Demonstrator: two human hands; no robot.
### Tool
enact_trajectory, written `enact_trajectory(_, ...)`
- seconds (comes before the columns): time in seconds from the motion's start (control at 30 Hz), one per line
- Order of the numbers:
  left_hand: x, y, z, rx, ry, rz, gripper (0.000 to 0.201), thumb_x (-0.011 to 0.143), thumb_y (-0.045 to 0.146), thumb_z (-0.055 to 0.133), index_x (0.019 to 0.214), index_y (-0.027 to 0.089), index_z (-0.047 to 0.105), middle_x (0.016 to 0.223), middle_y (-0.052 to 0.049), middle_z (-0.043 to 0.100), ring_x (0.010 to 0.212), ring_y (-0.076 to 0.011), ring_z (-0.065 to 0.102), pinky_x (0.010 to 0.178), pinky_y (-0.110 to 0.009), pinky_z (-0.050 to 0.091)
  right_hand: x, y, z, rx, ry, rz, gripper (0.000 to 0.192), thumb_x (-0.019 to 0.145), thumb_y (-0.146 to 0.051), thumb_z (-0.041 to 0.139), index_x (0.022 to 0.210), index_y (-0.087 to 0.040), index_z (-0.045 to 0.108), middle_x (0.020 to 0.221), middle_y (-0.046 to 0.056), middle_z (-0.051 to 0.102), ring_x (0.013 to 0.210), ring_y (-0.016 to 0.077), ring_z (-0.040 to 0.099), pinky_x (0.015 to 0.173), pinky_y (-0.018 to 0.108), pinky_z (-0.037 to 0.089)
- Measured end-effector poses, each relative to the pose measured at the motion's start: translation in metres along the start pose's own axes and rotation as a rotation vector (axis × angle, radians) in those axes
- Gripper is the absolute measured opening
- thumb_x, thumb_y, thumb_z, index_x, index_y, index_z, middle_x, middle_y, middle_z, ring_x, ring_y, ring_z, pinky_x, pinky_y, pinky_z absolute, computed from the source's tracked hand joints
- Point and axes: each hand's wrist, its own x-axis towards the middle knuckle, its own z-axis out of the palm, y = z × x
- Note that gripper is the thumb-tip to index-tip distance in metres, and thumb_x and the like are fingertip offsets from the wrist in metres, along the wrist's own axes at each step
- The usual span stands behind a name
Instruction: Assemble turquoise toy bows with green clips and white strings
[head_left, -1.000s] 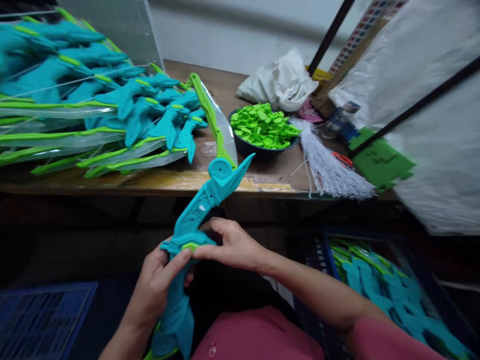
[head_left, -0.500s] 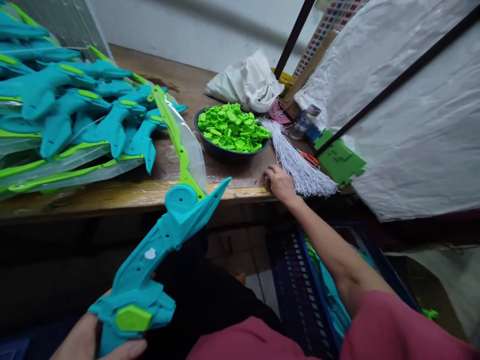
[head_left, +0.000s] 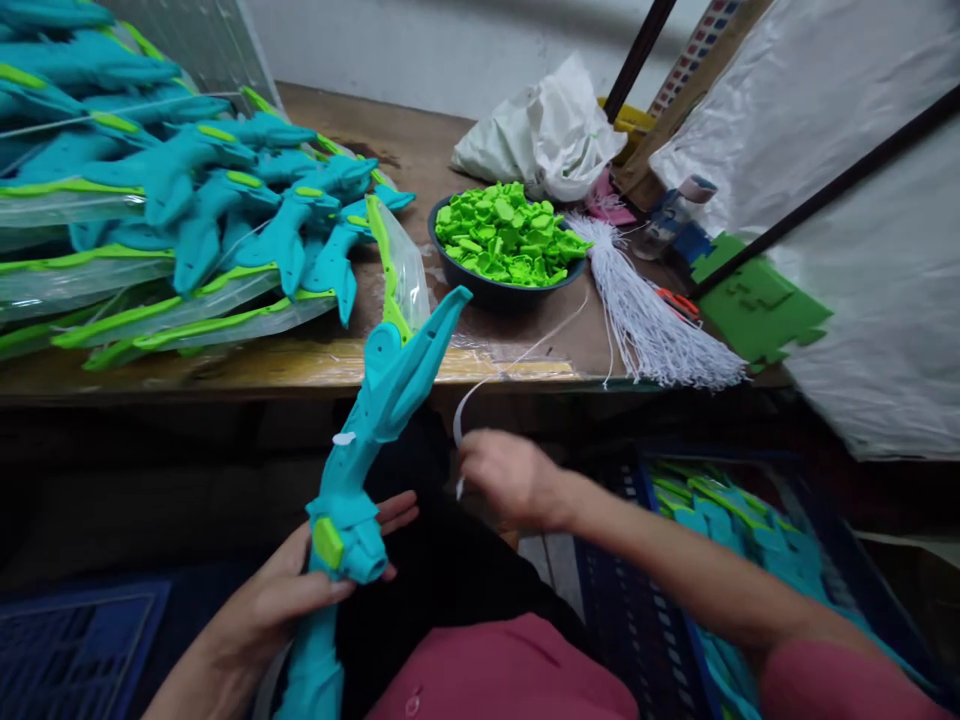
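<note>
A teal plastic toy bow (head_left: 352, 455) with a lime-green limb stands upright over my lap. My left hand (head_left: 289, 585) is closed around its grip, thumb across the front and some fingers stretched out behind. To the right of the bow, my right hand (head_left: 506, 475) pinches a white string (head_left: 459, 425), whose tail trails up onto the bench. On the bench lies a bundle of white strings (head_left: 649, 310). Beside it sits a dark bowl (head_left: 491, 293) heaped with small lime-green plastic pieces (head_left: 510, 235).
Several teal bows (head_left: 202, 200) are piled on the bench's left. A white sack (head_left: 540, 135), orange-handled scissors (head_left: 679, 303) and a green foam mat piece (head_left: 761, 295) are on the right. A blue crate (head_left: 626, 590) holding more bows stands below, with another blue crate (head_left: 75, 650) at lower left.
My right hand has come from the bench edge toward the bow, drawing a white string along. The bow has turned more upright in my left hand, and the view has shifted left.
</note>
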Motion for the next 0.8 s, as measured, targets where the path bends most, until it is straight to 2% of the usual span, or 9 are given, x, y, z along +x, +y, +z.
enact_trajectory(0.07, 0.004, -0.002, 0.000, -0.085, -0.004, -0.021, 0.065, 0.064, 0.031, 0.085, 0.128, 0.020, 0.074, 0.149, -0.017, 0.061, 0.124, -0.0396, 0.063, 0.087, -0.036, 0.056, 0.007, -0.061, 0.020, 0.225, 0.060, -0.269, 0.023, 0.104, -0.018, 0.042, 0.096, -0.014, 0.064, 0.099, 0.010, 0.068, 0.098, 0.0185, 0.063, 0.094, 0.031, 0.053)
enact_trajectory(0.13, 0.003, -0.004, 0.000, -0.103, 0.009, -0.049, 0.057, 0.067, 0.031, 0.084, 0.122, 0.018, 0.075, 0.122, -0.018, 0.076, 0.091, -0.0271, 0.073, 0.070, -0.028, 0.054, 0.009, -0.106, 0.034, 0.430, 0.095, -0.337, 0.025, 0.103, -0.016, 0.042, 0.097, -0.012, 0.065, 0.099, 0.011, 0.070, 0.096, 0.0192, 0.063, 0.090, 0.031, 0.055)
enact_trajectory(0.2, -0.004, -0.005, -0.002, -0.079, 0.034, -0.051, 0.043, 0.068, 0.034, 0.085, 0.106, 0.014, 0.077, 0.078, -0.010, 0.077, 0.057, -0.0140, 0.061, 0.054, -0.021, 0.042, 0.006, -0.130, 0.043, 0.728, 0.063, -0.238, 0.024, 0.103, -0.018, 0.044, 0.097, -0.012, 0.067, 0.102, 0.011, 0.072, 0.095, 0.0182, 0.065, 0.086, 0.029, 0.056)
enact_trajectory(0.27, -0.014, -0.007, -0.004, -0.051, 0.075, -0.040, 0.035, 0.067, 0.037, 0.085, 0.088, 0.012, 0.072, 0.053, -0.002, 0.063, 0.045, -0.0085, 0.047, 0.048, -0.020, 0.032, 0.002, -0.139, 0.050, 1.194, 0.011, 0.091, 0.020, 0.100, -0.029, 0.057, 0.092, -0.014, 0.068, 0.098, 0.010, 0.073, 0.091, 0.0167, 0.068, 0.082, 0.027, 0.056)
enact_trajectory(0.37, -0.033, -0.013, -0.004, -0.038, 0.088, -0.085, 0.034, 0.065, 0.036, 0.083, 0.082, 0.012, 0.067, 0.051, -0.001, 0.059, 0.043, -0.0092, 0.045, 0.047, -0.022, 0.028, 0.003, -0.139, 0.059, 1.717, 0.016, 0.721, 0.041, 0.100, -0.054, 0.056, 0.094, -0.015, 0.068, 0.089, 0.008, 0.073, 0.076, 0.0148, 0.069, 0.070, 0.026, 0.055)
enact_trajectory(0.43, -0.045, -0.021, 0.000, -0.053, 0.070, -0.171, 0.034, 0.063, 0.033, 0.082, 0.085, 0.013, 0.066, 0.054, -0.001, 0.062, 0.042, -0.0100, 0.047, 0.046, -0.022, 0.029, 0.010, -0.135, 0.064, 1.903, 0.080, 0.964, 0.053, 0.098, -0.065, 0.051, 0.097, -0.014, 0.067, 0.088, 0.010, 0.073, 0.072, 0.0168, 0.070, 0.065, 0.028, 0.055)
enact_trajectory(0.57, -0.062, -0.040, 0.009, -0.028, 0.019, -0.350, 0.041, 0.061, 0.028, 0.081, 0.096, 0.016, 0.064, 0.067, -0.003, 0.071, 0.045, -0.0111, 0.055, 0.046, -0.020, 0.036, 0.031, -0.113, 0.067, 2.091, 0.359, 1.168, 0.050, 0.078, -0.063, 0.080, 0.094, -0.017, 0.071, 0.084, 0.007, 0.072, 0.073, 0.0188, 0.069, 0.069, 0.034, 0.059)
enact_trajectory(0.67, -0.073, -0.055, 0.011, 0.095, 0.002, -0.443, 0.043, 0.061, 0.026, 0.079, 0.101, 0.017, 0.065, 0.078, -0.005, 0.077, 0.049, -0.0126, 0.060, 0.049, -0.021, 0.043, 0.037, -0.079, 0.062, 2.014, 0.547, 1.199, 0.049, 0.068, -0.054, 0.090, 0.099, -0.021, 0.072, 0.076, -0.001, 0.066, 0.066, 0.0134, 0.062, 0.062, 0.028, 0.057)
enact_trajectory(0.8, -0.089, -0.068, 0.007, 0.278, 0.051, -0.527, 0.034, 0.063, 0.020, 0.073, 0.096, 0.019, 0.067, 0.070, -0.001, 0.074, 0.055, -0.0170, 0.065, 0.052, -0.023, 0.047, 0.030, -0.037, 0.051, 1.930, 0.695, 1.237, 0.045, 0.063, -0.040, 0.095, 0.095, -0.018, 0.072, 0.073, -0.003, 0.060, 0.063, 0.0089, 0.056, 0.054, 0.020, 0.051)
